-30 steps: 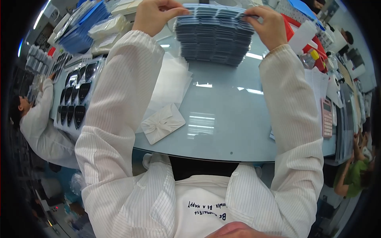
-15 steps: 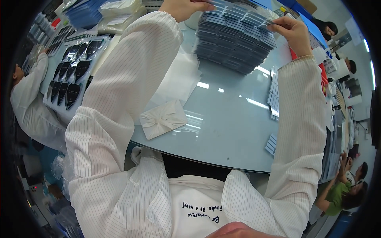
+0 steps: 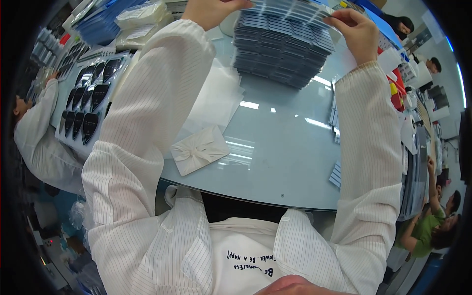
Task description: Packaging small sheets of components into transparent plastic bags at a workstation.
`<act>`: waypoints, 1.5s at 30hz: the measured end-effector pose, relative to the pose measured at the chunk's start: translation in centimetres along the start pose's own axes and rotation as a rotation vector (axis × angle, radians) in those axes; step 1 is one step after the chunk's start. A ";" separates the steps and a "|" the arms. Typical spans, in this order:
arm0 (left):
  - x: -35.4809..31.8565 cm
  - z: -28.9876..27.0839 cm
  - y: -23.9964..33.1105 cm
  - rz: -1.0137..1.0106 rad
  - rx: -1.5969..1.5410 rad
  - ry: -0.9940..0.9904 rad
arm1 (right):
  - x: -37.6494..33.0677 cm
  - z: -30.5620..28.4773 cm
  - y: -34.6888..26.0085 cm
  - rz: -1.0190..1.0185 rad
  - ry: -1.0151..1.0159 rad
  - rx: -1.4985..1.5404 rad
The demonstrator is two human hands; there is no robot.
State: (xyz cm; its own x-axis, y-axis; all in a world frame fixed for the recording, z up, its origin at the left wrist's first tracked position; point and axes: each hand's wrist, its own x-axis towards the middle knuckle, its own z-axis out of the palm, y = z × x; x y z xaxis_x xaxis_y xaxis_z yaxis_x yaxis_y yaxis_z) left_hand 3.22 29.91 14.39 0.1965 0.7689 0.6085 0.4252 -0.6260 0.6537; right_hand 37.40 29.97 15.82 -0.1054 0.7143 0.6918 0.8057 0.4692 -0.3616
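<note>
Shifting slightly leftward in view since earlier, our right hand (image 3: 356, 35) is pinching a translucent sheet (image 3: 294, 11) atop the grey stack (image 3: 282, 51) on the table (image 3: 275, 152); our left hand (image 3: 210, 12) is reaching the sheet's left end, its finger grip too cropped to tell.

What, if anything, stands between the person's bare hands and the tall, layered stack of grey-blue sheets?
Nothing visible: the left hand and right hand grip opposite edges of a translucent plastic sheet atop the grey-blue stack.

Stack (image 3: 280, 53) on the table (image 3: 275, 164), beyond and right of sheets (image 3: 215, 104)
</note>
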 end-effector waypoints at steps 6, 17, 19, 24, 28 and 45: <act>1.8 -1.1 1.0 -0.057 -0.076 -0.037 | 1.4 0.0 -3.4 -0.181 0.088 0.210; 5.7 -0.4 3.8 0.104 0.129 -0.290 | -0.8 0.6 -3.9 -0.456 0.219 -0.187; 6.0 1.4 5.4 0.081 0.200 -0.276 | -1.4 0.7 -4.3 -0.537 0.262 -0.268; 7.7 3.8 8.3 0.088 0.384 -0.598 | -1.9 1.9 -2.7 -0.531 0.217 -0.191; 8.7 4.4 9.2 0.088 0.483 -0.690 | -0.3 5.4 -1.5 -0.921 0.684 0.336; 9.3 5.0 6.4 0.340 0.629 -0.240 | -4.3 2.1 -2.4 -0.749 0.356 -0.244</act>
State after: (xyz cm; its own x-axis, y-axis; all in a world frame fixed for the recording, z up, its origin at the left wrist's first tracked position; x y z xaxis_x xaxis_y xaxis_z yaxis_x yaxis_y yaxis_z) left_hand 12.18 33.70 22.05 0.5637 0.5986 0.5692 0.7169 -0.6968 0.0229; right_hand 34.71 26.86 12.35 -0.5026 0.0372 0.8637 0.7040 0.5975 0.3840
